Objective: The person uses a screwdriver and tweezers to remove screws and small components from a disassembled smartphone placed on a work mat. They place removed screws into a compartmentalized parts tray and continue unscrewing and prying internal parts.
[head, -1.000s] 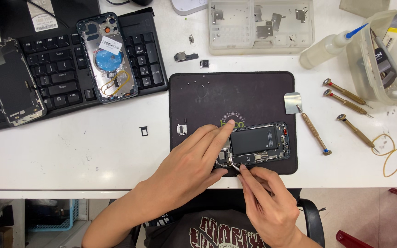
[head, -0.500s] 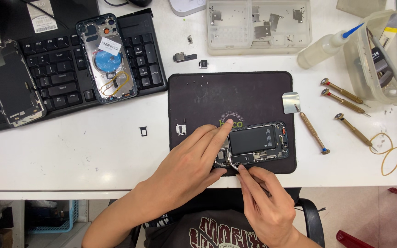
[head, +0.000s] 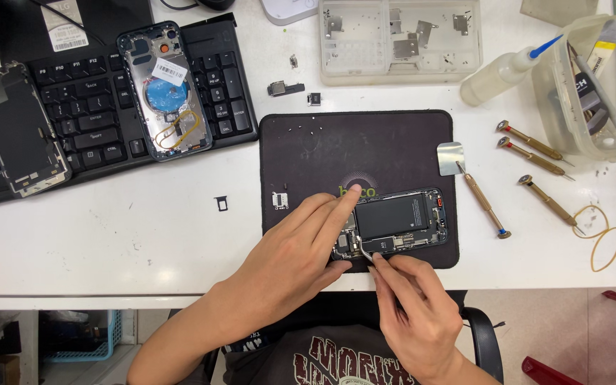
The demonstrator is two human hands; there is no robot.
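An opened phone [head: 401, 221] with its black battery showing lies on the near right part of a dark work mat [head: 354, 153]. My left hand [head: 290, 260] rests on the phone's left end, fingers stretched over it and pressing it down. My right hand [head: 411, 303] comes in from below and pinches thin metal tweezers [head: 362, 251], whose tips sit on the circuit board at the phone's lower left. A small loose part [head: 279, 199] lies on the mat just left of my left fingers.
A black keyboard [head: 101, 107] at the far left carries a phone back housing [head: 165, 89] and a detached screen [head: 16, 128]. A clear parts tray [head: 401, 36] stands at the back. Several screwdrivers [head: 532, 142], a metal spudger [head: 475, 189], a squeeze bottle [head: 500, 71], a tool tub [head: 600, 85] and rubber bands [head: 600, 239] lie right.
Both hands stay at the phone's left end. The tweezers have shifted only slightly on the board; nothing else has moved.
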